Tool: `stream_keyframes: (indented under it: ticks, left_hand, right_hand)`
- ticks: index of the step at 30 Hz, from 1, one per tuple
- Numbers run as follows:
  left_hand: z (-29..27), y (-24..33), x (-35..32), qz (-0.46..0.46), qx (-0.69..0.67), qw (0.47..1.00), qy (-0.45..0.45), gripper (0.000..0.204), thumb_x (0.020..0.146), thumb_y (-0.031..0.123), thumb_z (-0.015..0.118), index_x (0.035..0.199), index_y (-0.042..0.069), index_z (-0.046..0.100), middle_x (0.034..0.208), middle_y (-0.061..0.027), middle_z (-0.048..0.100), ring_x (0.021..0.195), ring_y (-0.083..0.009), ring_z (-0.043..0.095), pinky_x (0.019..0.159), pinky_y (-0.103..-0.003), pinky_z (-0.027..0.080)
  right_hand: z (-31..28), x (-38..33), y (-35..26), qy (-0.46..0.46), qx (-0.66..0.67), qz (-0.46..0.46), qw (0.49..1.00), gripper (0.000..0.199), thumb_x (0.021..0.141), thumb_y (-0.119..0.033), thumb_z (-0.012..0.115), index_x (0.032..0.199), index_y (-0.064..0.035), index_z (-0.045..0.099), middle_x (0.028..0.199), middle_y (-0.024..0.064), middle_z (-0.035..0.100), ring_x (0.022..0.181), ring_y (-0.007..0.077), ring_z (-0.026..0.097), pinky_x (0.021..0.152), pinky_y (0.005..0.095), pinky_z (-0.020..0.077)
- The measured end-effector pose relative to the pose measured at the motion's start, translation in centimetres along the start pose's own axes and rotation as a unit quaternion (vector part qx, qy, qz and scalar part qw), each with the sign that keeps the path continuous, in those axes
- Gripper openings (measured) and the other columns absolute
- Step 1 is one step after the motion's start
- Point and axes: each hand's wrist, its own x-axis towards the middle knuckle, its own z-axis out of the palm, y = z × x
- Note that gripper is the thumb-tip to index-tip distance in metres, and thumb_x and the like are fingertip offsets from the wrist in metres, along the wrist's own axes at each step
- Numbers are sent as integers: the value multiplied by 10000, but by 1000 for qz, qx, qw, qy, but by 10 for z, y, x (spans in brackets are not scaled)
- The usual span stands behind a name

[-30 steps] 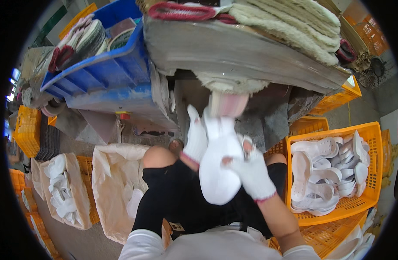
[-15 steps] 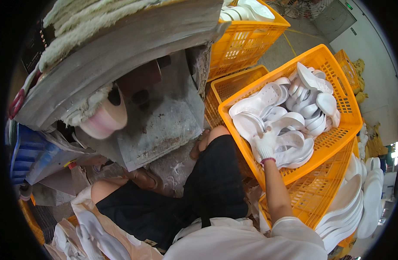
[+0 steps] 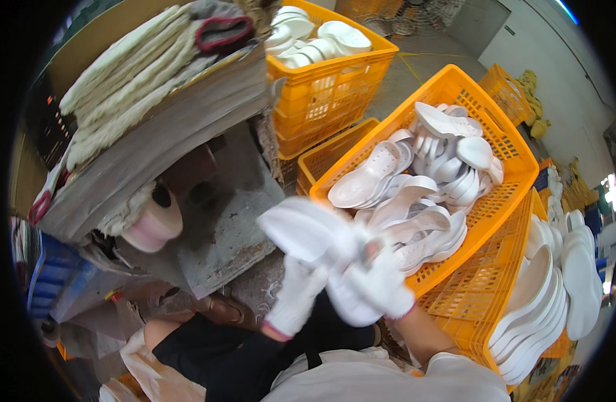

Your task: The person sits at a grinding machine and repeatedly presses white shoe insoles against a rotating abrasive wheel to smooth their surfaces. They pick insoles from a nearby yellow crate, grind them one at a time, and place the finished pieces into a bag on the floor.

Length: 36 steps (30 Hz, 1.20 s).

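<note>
Both my hands wear white gloves and hold white shoe soles over my lap. My left hand (image 3: 296, 298) grips the lower part of a white sole (image 3: 301, 229) that sticks up to the left. My right hand (image 3: 382, 281) is closed on the same blurred bundle of soles, just left of the orange crate (image 3: 502, 144) filled with several white soles (image 3: 415, 194). Motion blur hides how many soles I hold.
A grey machine table (image 3: 160, 154) with stacked cream pads stands at the left, a pink-white roller (image 3: 154, 224) under it. Another orange crate of soles (image 3: 321, 60) sits behind. More white soles (image 3: 556, 281) are stacked at the right. My black-clad legs are below.
My view has stayed on the right crate. My right hand has come back out of the crate with soles, and my left hand has joined it over my lap.
</note>
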Motion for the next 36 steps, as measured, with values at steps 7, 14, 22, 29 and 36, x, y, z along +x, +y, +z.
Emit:
stream_keyframes:
  ticks: [7, 14, 22, 29, 36]
  left_hand:
    - [-23, -47, 18, -57, -252, 958, 126, 474, 1109, 424, 458, 1501, 159, 451, 1355, -76, 610, 1238, -255, 608, 1032, -429, 531]
    - [-58, -56, 4, -57, -310, 939, 141, 578, 1055, 298, 585, 1549, 99, 362, 1311, -100, 627, 1130, -226, 636, 880, -403, 572]
    - [-27, -3, -54, -210, -132, 956, -157, 643, 1025, 230, 610, 1579, 94, 313, 1149, -91, 682, 866, -175, 707, 635, -317, 583]
    - [-111, -18, -61, -25, -34, 990, 138, 269, 1045, 234, 540, 1214, 38, 614, 842, -112, 684, 620, -236, 642, 529, -368, 511]
    - [-88, -23, 25, -50, -502, 811, 296, 384, 1078, 281, 540, 1355, 15, 539, 1244, -146, 674, 1105, -293, 677, 960, -451, 564]
  right_hand:
    - [16, -30, -3, -118, 260, 69, 956, 374, 948, -84, 688, 1305, -29, 592, 1042, 40, 678, 912, 101, 633, 809, 275, 520]
    - [24, -7, 16, 55, -96, 132, 985, 153, 922, -101, 653, 931, -35, 516, 771, 106, 625, 700, 175, 614, 663, 353, 508]
    - [9, 1, 82, 143, -24, 36, 989, 95, 944, -70, 599, 951, -4, 531, 826, 140, 641, 697, 188, 598, 633, 369, 482]
    - [-17, 24, 63, 63, 171, 104, 978, 376, 823, -114, 760, 1127, 53, 617, 852, 123, 693, 691, 296, 672, 645, 417, 534]
    - [85, -28, -74, 51, 57, 34, 996, 792, 799, -199, 810, 1458, 45, 444, 1404, 286, 562, 1217, 410, 622, 1004, 420, 523]
